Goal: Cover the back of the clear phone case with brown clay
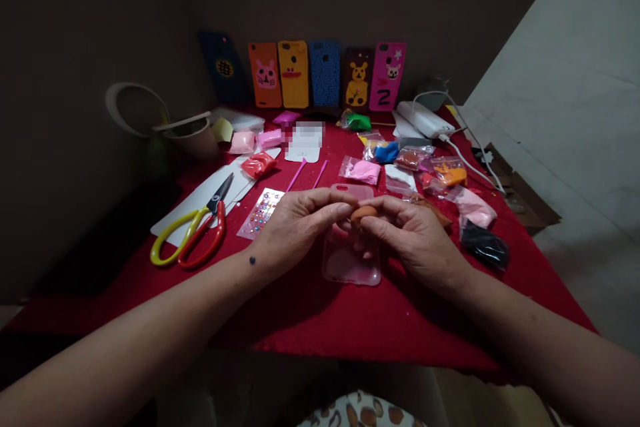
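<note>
A small lump of orange-brown modelling clay [364,214] is held between the fingers of both hands. From the left, my left hand [306,219] is closed with its thumb and fingertips against the lump. My right hand [417,230] pinches it from the other side, its thumb on the near face. Below them a clear phone case [353,273] lies flat on the red cloth, partly hidden by the hands. Beside my left wrist is a sheet of coloured stick-on gems [263,213]. An open packet of brown clay [434,211] sits behind my right hand.
Scissors with yellow and red handles [203,227] lie on white sheets at left. Two pink tools [320,173] and several bagged clays, including black [484,245], surround the hands. Decorated phone cases [325,73] line the wall. A white power bank [425,120] trails a cable at right.
</note>
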`<state>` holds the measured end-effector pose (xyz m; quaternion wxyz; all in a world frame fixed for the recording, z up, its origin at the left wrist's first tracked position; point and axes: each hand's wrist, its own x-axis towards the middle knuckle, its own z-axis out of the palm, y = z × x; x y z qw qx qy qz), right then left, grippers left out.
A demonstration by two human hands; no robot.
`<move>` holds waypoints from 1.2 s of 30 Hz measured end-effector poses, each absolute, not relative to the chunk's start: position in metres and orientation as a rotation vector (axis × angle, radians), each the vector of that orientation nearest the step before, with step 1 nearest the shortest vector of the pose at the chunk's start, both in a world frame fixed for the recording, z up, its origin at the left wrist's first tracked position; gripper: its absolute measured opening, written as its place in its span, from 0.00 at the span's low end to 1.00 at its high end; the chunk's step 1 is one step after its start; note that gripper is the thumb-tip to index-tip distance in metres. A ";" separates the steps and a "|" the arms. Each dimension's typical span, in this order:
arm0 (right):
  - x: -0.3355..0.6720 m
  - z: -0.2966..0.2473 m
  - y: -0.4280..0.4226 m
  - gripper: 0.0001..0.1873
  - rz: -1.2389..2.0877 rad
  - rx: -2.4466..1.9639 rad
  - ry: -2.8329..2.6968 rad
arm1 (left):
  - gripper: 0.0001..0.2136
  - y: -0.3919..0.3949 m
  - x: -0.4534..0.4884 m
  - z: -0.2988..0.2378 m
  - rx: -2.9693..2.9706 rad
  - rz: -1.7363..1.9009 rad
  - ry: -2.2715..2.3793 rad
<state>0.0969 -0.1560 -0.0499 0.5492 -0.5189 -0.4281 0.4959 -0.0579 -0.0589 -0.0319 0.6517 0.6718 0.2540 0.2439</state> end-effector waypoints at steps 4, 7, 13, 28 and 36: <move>0.096 -0.046 -0.157 0.10 1.105 -1.259 -1.008 | 0.18 -0.061 -0.056 -0.036 1.425 0.552 0.538; 0.094 -0.045 -0.158 0.09 1.078 -1.277 -1.024 | 0.21 -0.063 -0.053 -0.039 1.362 0.511 0.493; 0.094 -0.047 -0.159 0.16 1.213 -1.209 -1.051 | 0.18 -0.061 -0.053 -0.041 1.417 0.524 0.513; 0.092 -0.050 -0.162 0.10 0.541 -1.483 -1.327 | 0.24 -0.063 -0.061 -0.041 1.804 0.664 0.623; 0.089 -0.052 -0.165 0.14 0.910 -1.259 -1.195 | 0.06 -0.062 -0.057 -0.031 1.633 0.431 0.584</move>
